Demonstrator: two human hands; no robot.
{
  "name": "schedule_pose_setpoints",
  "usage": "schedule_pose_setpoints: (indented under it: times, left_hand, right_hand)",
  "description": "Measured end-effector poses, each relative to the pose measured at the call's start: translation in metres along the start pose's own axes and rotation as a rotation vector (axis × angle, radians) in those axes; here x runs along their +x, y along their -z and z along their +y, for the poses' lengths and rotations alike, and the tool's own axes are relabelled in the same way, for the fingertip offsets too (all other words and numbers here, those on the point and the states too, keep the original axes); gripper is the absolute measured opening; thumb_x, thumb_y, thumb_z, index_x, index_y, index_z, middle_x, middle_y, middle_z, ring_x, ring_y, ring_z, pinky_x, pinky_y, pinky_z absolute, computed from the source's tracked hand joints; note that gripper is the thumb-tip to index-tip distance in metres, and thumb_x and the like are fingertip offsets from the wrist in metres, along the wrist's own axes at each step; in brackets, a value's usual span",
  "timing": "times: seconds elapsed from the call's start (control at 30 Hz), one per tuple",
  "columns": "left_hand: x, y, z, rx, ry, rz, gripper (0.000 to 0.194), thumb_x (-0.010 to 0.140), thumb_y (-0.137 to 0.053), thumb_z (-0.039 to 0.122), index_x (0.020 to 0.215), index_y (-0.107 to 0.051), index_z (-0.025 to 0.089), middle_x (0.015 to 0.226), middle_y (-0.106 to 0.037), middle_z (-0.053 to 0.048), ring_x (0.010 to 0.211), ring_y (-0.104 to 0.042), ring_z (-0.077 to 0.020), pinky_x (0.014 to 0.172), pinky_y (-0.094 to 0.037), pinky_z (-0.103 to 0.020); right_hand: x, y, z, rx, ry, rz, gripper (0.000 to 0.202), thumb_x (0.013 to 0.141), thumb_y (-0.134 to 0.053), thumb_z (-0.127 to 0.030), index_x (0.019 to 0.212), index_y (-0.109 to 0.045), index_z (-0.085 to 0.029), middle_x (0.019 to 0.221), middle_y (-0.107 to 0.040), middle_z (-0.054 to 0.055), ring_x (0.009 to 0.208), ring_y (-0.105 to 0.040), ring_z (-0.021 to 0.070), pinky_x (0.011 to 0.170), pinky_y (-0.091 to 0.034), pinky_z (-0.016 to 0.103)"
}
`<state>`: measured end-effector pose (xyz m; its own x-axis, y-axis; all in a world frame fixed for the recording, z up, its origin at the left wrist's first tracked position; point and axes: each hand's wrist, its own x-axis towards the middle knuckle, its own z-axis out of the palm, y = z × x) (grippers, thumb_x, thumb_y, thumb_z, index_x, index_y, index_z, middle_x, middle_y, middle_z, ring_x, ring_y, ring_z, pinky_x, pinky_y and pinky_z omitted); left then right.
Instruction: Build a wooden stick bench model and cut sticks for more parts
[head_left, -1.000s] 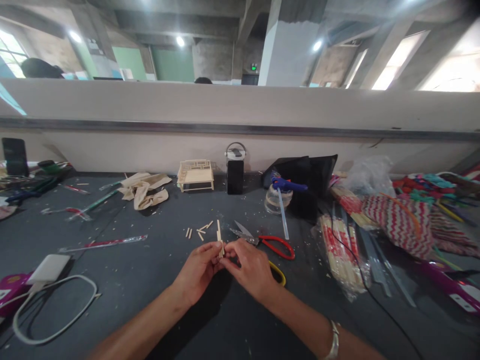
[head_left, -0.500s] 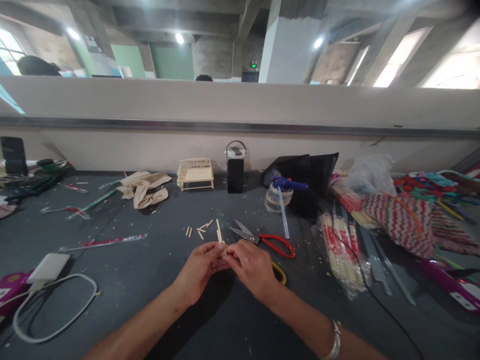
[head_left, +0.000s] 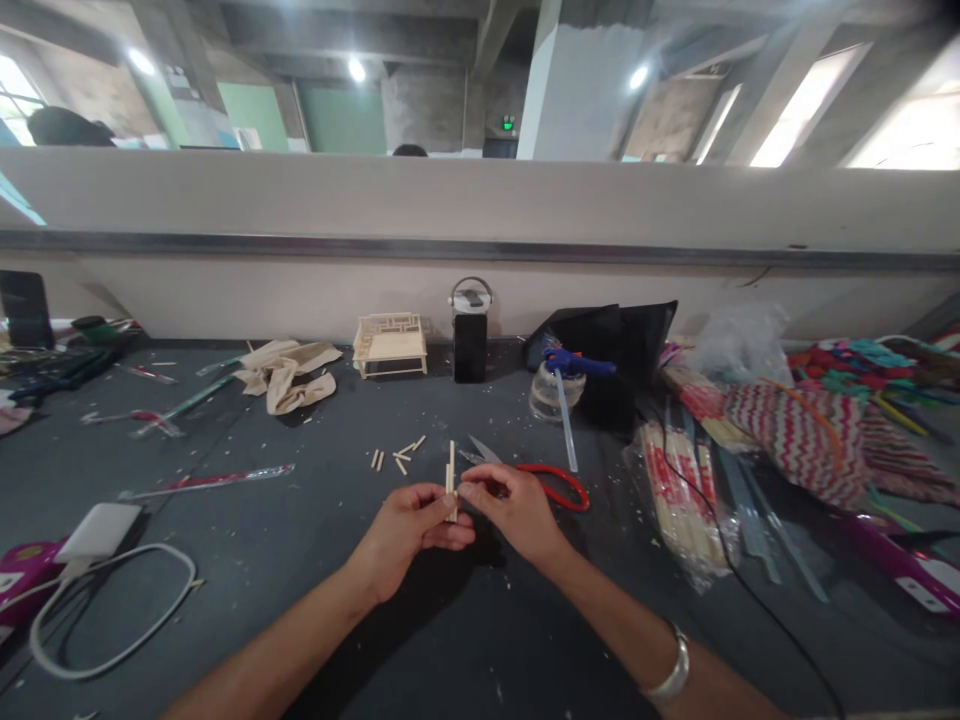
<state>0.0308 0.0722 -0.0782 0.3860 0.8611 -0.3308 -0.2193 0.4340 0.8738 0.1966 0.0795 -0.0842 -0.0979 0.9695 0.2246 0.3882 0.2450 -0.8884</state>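
My left hand (head_left: 412,525) is closed on a few thin wooden sticks (head_left: 451,470), pinched between thumb and fingers and pointing upward; one stands taller than the others. Close against their right side is my right hand (head_left: 514,505), its thumb and index finger pinched together. Whether those fingertips hold a small piece or only touch the sticks cannot be made out. Several short cut sticks (head_left: 401,455) lie on the dark table just beyond my left hand. Behind my right hand lie red-handled scissors (head_left: 559,487), their blades partly hidden by the fingers.
A small wooden model bench (head_left: 391,345) stands at the back beside a black phone (head_left: 470,348). A blue glue gun (head_left: 581,364) rests on a glass jar (head_left: 551,398). Bagged sticks (head_left: 679,490) lie right, a beige cloth (head_left: 289,375) and white cable (head_left: 112,665) left.
My right hand has drawn slightly right and up from the sticks. The sticks now stand more upright in my left hand, whose lower fingers have spread out. The yellow handle is now hidden.
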Motion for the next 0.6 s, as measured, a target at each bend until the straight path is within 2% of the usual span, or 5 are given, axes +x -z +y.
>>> schedule_pose_setpoints:
  times: [0.13, 0.43, 0.6]
  left_hand:
    - [-0.0009, -0.0007, -0.0005, 0.017, 0.014, -0.018, 0.029, 0.071, -0.074, 0.035, 0.085, -0.067, 0.010, 0.077, -0.071, -0.009, 0.065, -0.068, -0.0164, 0.069, -0.052, -0.029]
    - [-0.0001, 0.0011, 0.0007, -0.026, 0.050, -0.036, 0.030, 0.067, -0.077, 0.033, 0.083, -0.068, 0.010, 0.075, -0.071, -0.009, 0.064, -0.068, -0.0165, 0.070, -0.053, -0.030]
    - [-0.0011, 0.0029, 0.0021, -0.007, 0.069, -0.048, 0.031, 0.067, -0.077, 0.033, 0.085, -0.068, 0.009, 0.077, -0.071, -0.010, 0.066, -0.068, -0.0176, 0.074, -0.053, -0.032]
  right_hand:
    - [0.0018, 0.0014, -0.0001, 0.108, -0.025, -0.088, 0.011, 0.078, -0.064, -0.028, 0.073, -0.069, -0.020, 0.071, -0.070, 0.001, 0.066, -0.063, 0.0154, 0.062, -0.049, 0.027]
    - [0.0004, 0.0020, 0.0008, 0.133, -0.029, -0.114, 0.009, 0.076, -0.066, -0.028, 0.073, -0.068, -0.020, 0.070, -0.069, 0.000, 0.066, -0.063, 0.0150, 0.062, -0.049, 0.027]
    - [-0.0002, -0.0004, -0.0002, 0.101, -0.016, -0.088, 0.010, 0.076, -0.065, -0.026, 0.069, -0.067, -0.019, 0.067, -0.068, -0.001, 0.064, -0.061, 0.0140, 0.061, -0.048, 0.026]
